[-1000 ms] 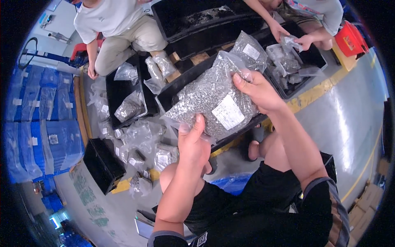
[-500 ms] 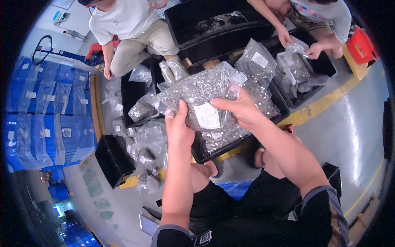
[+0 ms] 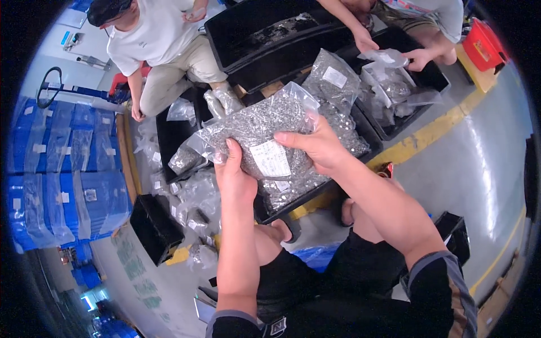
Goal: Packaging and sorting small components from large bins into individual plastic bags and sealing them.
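Observation:
A large clear plastic bag of small metal parts (image 3: 256, 124) is held up between my two hands, its white label facing me. My left hand (image 3: 234, 176) grips the lower left side, thumb on top. On the right side, my right hand (image 3: 321, 143) is closed round the bag, its thumb lying beside the label. The fingers under the bag are mostly hidden. Below it stands a black bin (image 3: 369, 153) filled with loose small metal parts. Another labelled bag of metal parts (image 3: 336, 79) rests at the bin's far end.
Two co-workers sit opposite; the right one handles a clear bag (image 3: 386, 58) over another black bin (image 3: 445, 93). Several small bags (image 3: 197, 188) lie to the left, near an angled black crate (image 3: 155, 225). Blue wrapped crates (image 3: 67, 197) stand at far left, a red container (image 3: 483, 48) at far right.
The whole view has shifted, so the scene sits a little further left. Both hands still grip the bag. The right co-worker's hands have moved slightly with their clear bag.

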A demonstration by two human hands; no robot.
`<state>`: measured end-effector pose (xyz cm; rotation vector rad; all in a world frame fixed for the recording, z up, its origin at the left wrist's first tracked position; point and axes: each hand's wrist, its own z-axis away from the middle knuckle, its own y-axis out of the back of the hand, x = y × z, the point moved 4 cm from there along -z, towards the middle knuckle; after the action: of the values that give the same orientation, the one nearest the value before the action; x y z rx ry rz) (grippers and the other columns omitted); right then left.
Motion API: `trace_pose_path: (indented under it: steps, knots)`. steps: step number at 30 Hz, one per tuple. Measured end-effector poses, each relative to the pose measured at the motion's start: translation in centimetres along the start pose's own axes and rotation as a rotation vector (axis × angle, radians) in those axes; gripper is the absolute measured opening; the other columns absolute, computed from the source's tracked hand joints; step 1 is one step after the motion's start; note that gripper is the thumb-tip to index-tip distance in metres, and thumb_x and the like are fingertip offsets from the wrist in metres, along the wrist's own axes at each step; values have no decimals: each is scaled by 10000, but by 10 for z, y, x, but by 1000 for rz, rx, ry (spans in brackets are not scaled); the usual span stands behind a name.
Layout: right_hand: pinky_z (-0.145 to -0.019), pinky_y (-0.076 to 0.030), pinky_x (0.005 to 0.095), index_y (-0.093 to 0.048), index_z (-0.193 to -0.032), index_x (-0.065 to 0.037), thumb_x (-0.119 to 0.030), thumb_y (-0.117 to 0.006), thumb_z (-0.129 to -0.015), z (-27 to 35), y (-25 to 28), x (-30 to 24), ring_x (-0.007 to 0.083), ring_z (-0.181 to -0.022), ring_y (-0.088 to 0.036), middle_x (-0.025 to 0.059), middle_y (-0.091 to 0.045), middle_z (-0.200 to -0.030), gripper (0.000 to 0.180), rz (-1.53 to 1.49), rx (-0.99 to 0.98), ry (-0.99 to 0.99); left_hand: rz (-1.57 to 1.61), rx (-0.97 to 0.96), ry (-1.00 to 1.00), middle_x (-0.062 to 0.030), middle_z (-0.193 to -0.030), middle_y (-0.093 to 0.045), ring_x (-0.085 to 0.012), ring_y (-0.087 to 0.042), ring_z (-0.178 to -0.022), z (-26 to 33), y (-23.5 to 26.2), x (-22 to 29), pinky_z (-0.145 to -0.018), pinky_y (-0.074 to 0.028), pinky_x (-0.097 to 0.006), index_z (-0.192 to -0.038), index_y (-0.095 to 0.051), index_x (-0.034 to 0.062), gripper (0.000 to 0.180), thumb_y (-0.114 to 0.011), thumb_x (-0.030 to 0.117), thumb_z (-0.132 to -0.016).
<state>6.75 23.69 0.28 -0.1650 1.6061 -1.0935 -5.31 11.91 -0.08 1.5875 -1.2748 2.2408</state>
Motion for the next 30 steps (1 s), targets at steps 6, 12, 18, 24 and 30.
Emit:
trace_pose_path:
  steps: [6,12,18,24,30]
  knots:
    - [-852,-532,333,-580,-1148,3,15,-704,-805,5,5,-6,180,-944,-655,103,-666,-1067,365,6,52,-1,-9,6,12,-83,-1209,-599,-218,-567,-1108,1,-9,-4,-968,-448,-386,-1257,-520,53,396,-630,230,-920]
    - [-831,-544,331,-580,-1145,5,16,-694,-809,6,9,-9,178,-934,-656,99,-668,-1046,355,15,85,-5,34,30,74,-91,-1195,-603,-221,-580,-1091,1,-17,-12,-958,-460,-386,-1256,-511,44,392,-618,233,-930]
    - [-819,-548,334,-581,-1141,4,-18,-677,-832,3,15,-7,178,-919,-656,94,-668,-1034,324,23,116,-25,19,40,89,-102,-1176,-610,-222,-595,-1065,-1,-20,-16,-941,-474,-382,-1226,-522,16,369,-603,237,-942]
    - [-816,-546,341,-579,-1140,3,-29,-674,-828,1,15,-6,183,-925,-653,97,-664,-1034,328,9,146,-55,15,23,102,-94,-1162,-617,-217,-604,-1051,-3,-20,-17,-923,-484,-383,-1208,-530,17,360,-602,250,-943]
    - [-816,-545,356,-560,-1163,7,-45,-634,-843,1,15,-7,207,-931,-653,112,-657,-1035,332,-50,180,-59,40,59,113,-94,-1149,-622,-217,-608,-1047,-3,-18,-19,-918,-488,-384,-1208,-523,13,366,-611,243,-937]
